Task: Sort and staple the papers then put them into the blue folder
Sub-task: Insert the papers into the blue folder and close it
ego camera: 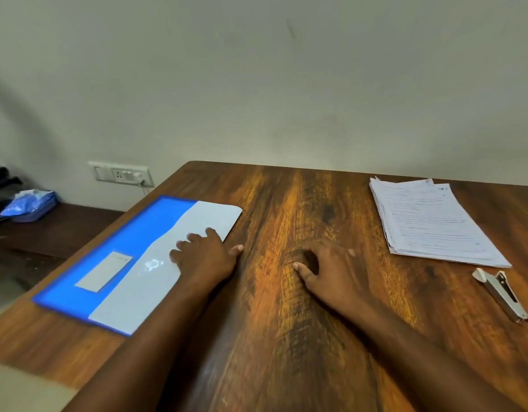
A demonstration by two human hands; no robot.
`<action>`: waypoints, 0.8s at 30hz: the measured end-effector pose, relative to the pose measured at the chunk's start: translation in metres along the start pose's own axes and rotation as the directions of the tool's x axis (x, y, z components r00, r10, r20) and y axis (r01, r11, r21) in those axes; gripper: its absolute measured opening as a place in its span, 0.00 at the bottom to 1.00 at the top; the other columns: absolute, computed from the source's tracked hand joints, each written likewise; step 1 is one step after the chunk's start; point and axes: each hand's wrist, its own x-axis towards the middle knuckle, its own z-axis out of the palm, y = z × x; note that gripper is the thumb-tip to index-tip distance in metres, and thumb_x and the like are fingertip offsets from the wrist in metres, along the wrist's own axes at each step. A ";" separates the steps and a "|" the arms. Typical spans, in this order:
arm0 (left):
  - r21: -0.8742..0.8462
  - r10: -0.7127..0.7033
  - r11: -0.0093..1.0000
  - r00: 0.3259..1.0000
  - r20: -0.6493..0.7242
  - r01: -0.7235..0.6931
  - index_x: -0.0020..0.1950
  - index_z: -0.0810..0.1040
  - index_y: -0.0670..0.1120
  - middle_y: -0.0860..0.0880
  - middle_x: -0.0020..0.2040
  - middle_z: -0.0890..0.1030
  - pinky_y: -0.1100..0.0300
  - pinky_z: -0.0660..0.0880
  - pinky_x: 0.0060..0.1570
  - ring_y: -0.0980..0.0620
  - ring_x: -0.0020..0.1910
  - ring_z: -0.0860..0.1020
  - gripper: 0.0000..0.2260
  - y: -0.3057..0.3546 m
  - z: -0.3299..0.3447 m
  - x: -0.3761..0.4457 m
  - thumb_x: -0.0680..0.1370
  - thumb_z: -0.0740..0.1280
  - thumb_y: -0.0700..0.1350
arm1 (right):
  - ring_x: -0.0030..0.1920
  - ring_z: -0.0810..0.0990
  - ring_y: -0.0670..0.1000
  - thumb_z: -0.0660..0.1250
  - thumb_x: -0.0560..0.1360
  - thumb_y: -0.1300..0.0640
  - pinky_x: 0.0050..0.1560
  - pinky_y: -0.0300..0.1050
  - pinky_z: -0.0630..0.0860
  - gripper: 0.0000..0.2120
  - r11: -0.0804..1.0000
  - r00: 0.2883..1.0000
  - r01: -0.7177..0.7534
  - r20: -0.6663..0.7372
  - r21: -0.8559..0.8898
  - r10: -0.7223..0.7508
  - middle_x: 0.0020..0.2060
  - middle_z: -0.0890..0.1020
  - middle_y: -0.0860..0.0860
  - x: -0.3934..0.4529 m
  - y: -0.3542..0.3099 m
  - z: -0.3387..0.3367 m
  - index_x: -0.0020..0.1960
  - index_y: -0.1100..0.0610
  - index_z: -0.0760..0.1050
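Note:
A blue folder [129,233] with a pale grey flap and a small label lies flat on the left side of the wooden table [286,322]. My left hand [206,254] rests palm down on the flap's right edge, fingers spread. On the bare wood at the table's middle lies my right hand [328,269], holding nothing, its fingers loosely bent. A stack of printed papers [429,224] sits at the far right. Just in front of that stack a metal stapler [501,294] lies by itself, well right of both hands.
The table's far edge meets a plain wall. Left of the table stands a lower dark surface with a blue packet [29,205]. A wall socket [120,173] with a plugged cord is behind the folder.

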 end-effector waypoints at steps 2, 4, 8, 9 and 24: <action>0.037 0.023 0.999 1.000 -0.006 -0.023 0.79 0.64 0.49 0.37 0.77 0.69 0.34 0.65 0.71 0.33 0.74 0.69 0.38 0.012 -0.002 -0.004 0.78 0.58 0.74 | 0.56 0.78 0.47 0.68 0.78 0.37 0.61 0.51 0.70 0.17 1.000 1.000 -0.003 -0.002 0.011 0.003 0.56 0.81 0.43 0.000 0.001 0.001 0.61 0.45 0.79; 0.064 0.054 0.997 0.998 -0.010 -0.053 0.78 0.65 0.49 0.38 0.75 0.72 0.37 0.66 0.70 0.34 0.72 0.71 0.35 0.027 -0.001 -0.010 0.79 0.59 0.71 | 0.56 0.78 0.46 0.68 0.78 0.37 0.61 0.51 0.70 0.18 1.000 1.000 -0.009 0.002 0.024 0.009 0.56 0.81 0.42 -0.001 0.002 0.001 0.62 0.45 0.79; 0.076 0.133 0.989 0.991 -0.031 -0.130 0.77 0.68 0.48 0.40 0.72 0.75 0.41 0.68 0.68 0.37 0.69 0.73 0.28 0.065 0.004 -0.027 0.82 0.62 0.62 | 0.56 0.79 0.47 0.67 0.77 0.36 0.63 0.55 0.73 0.19 0.999 1.000 -0.022 -0.013 0.045 0.022 0.56 0.81 0.42 -0.004 0.010 0.001 0.62 0.46 0.79; 0.064 0.151 0.987 0.988 -0.033 -0.149 0.76 0.69 0.48 0.41 0.71 0.76 0.42 0.69 0.68 0.38 0.69 0.74 0.26 0.073 0.004 -0.030 0.82 0.63 0.60 | 0.56 0.80 0.47 0.67 0.77 0.36 0.64 0.56 0.73 0.19 0.998 0.999 -0.028 -0.019 0.054 0.029 0.56 0.82 0.42 -0.004 0.012 0.001 0.62 0.46 0.80; 0.011 0.477 0.879 0.879 -0.004 -0.477 0.80 0.66 0.54 0.46 0.79 0.70 0.40 0.65 0.73 0.41 0.77 0.68 0.33 0.122 0.011 -0.040 0.79 0.63 0.69 | 0.68 0.76 0.47 0.66 0.75 0.30 0.67 0.55 0.67 0.30 0.995 0.998 -0.046 -0.028 0.084 0.048 0.68 0.79 0.43 -0.015 0.039 -0.007 0.70 0.46 0.76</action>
